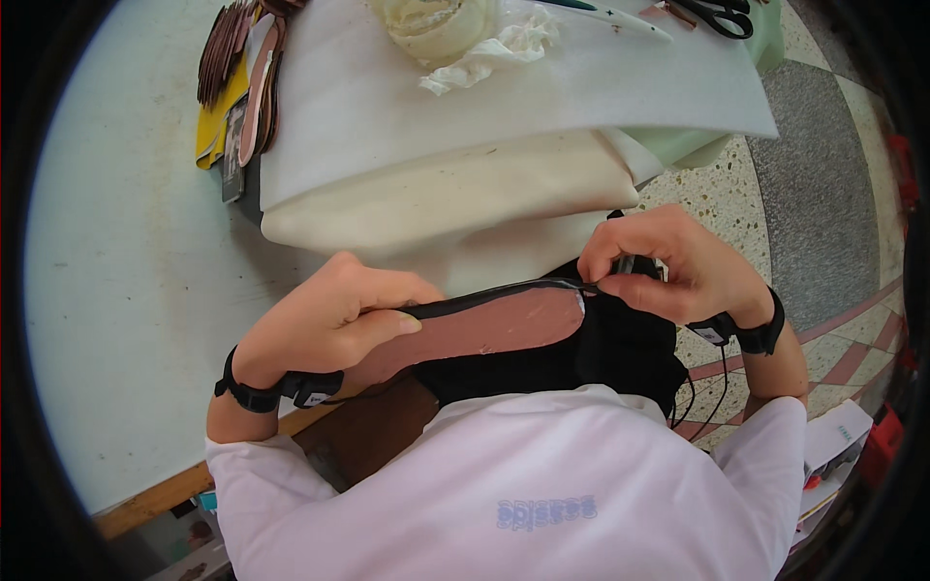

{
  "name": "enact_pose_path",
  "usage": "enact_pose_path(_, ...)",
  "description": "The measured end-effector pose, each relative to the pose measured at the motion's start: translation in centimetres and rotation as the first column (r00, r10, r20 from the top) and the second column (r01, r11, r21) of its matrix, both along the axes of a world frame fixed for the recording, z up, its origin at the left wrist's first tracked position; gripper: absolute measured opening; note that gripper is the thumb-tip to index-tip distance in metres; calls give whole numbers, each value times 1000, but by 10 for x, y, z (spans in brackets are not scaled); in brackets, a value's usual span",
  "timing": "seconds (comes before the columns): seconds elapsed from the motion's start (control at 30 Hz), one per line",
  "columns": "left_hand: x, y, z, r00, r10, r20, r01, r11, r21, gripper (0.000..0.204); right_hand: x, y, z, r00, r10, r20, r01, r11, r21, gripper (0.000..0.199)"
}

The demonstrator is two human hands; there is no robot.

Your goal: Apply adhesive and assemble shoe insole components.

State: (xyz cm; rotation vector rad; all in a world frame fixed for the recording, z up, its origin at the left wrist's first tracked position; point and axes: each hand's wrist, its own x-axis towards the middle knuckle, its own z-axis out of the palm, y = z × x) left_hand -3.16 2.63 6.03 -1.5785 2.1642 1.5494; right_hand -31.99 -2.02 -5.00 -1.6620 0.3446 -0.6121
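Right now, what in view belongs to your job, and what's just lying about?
Belongs, judging by the hands:
- pink sole, held in the left hand
- black strip along its edge, pinched by the right hand

Lying about, untouched:
- tissue
- scissors
- stacked soles, though perhaps related

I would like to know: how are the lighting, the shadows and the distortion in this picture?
Head view: light soft, fairly even; a faint shadow on the pale table beside the cream padding; the grey floor tile bends near the dark round rim; the pinkish sole-shaped piece is sharp enough to show small marks.
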Motion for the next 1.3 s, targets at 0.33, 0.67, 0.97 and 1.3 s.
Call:
enact_pose_path(0.33, 20, -4, -1, 997, 8, -76, 0, 995, 96, 23, 14, -1, -3, 980, 183, 77, -199, 912, 360, 7)
enact_pose_path(0.67, 21, -13, 6, 997, 47, -65, -34, 982, 183, 21, 19, -5, 0, 983, 176, -53, -163, 968, 193, 12)
enact_pose_path(0.97, 16, -15, 25, 999, 35, -4, -35, 999, -2, 22, 12, -7, 14, 997, 70, -12, -62, 940, 334, 24)
enact_pose_path(1.3, 12, -12, 31, 991, 128, -43, -129, 991, -38, 22, 11, -5, 20, 996, 94, 0, -86, 912, 402, 34)
